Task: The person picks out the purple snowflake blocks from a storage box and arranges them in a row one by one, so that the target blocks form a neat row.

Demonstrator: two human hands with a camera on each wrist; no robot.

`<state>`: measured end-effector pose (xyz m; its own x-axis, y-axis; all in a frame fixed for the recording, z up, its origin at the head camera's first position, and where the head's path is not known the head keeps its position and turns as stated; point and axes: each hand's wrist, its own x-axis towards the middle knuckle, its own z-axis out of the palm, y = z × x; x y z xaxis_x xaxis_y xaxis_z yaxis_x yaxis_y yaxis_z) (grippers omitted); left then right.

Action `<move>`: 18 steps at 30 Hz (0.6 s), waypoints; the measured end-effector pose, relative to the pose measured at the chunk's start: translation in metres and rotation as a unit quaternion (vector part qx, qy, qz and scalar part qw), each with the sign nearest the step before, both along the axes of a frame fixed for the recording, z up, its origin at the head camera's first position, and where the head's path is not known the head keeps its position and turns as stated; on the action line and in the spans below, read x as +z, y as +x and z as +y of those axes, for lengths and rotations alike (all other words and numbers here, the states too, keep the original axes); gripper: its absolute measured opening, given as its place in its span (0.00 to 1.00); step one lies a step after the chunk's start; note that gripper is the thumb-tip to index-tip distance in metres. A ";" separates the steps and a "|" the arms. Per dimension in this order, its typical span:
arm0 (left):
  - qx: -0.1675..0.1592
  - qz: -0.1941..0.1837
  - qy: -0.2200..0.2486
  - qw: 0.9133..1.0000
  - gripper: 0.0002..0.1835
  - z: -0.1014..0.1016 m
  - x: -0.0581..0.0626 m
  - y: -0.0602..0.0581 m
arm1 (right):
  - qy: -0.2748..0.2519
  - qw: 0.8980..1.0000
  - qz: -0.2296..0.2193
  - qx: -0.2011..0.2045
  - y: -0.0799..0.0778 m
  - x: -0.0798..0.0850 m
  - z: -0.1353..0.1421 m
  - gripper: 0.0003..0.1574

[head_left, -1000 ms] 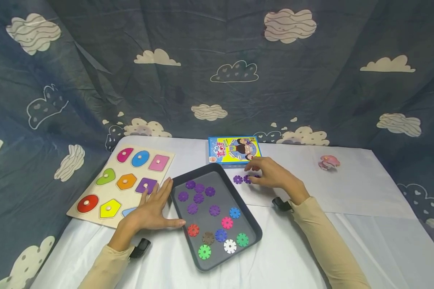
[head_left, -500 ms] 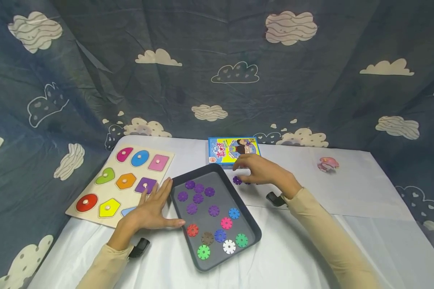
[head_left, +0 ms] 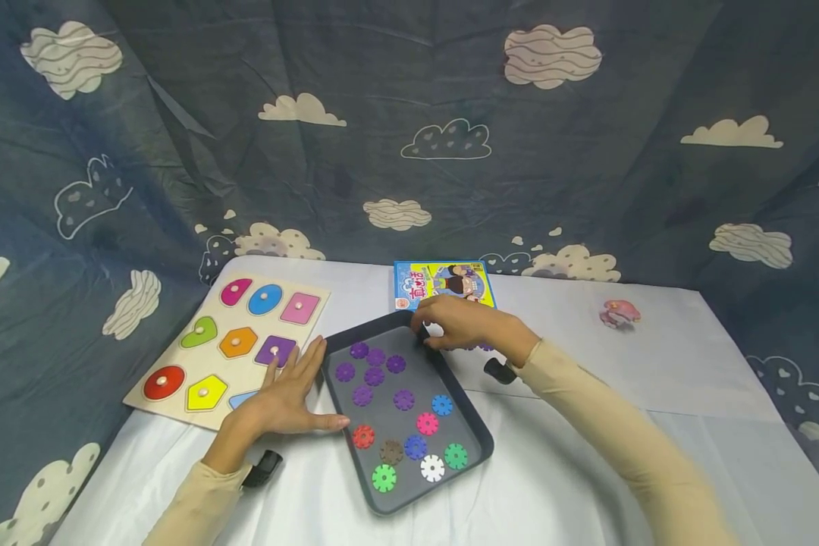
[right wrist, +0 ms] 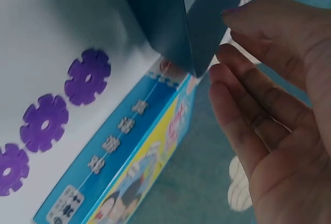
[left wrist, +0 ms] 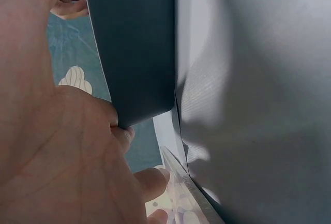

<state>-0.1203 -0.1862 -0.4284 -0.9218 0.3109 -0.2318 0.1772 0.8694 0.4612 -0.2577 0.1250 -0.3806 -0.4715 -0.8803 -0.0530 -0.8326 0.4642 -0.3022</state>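
Note:
A dark grey tray (head_left: 430,379) lies slantwise on the white cloth. Inside, purple notched discs (head_left: 374,377) gather toward the far end, while single discs of other colours, such as a white disc (head_left: 433,469), lie at the near end. My left hand (head_left: 280,402) is spread along the tray's left side, thumb and fingertips at the rim. My right hand (head_left: 460,322) is over the tray's far right corner, fingers bent loosely; its wrist view shows nothing between thumb and fingers. Beneath it, partly hidden in the head view, a row of purple discs (right wrist: 36,120) lies outside the tray.
Behind the tray stands a blue and yellow picture box (head_left: 419,284). A wooden shape puzzle board (head_left: 218,322) is at the left, close to my left fingers. Far right sits a small pink toy (head_left: 619,312). A dark cloud-patterned curtain (head_left: 355,174) rises behind the table.
My right hand has moved left from above the row of purple discs to the tray's far right corner. The left hand and tray have stayed in place.

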 end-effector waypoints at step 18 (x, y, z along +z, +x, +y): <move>-0.006 0.004 0.009 1.000 0.73 -0.002 0.000 -0.001 | 0.117 0.992 -0.033 0.036 0.001 -0.011 -0.047 0.19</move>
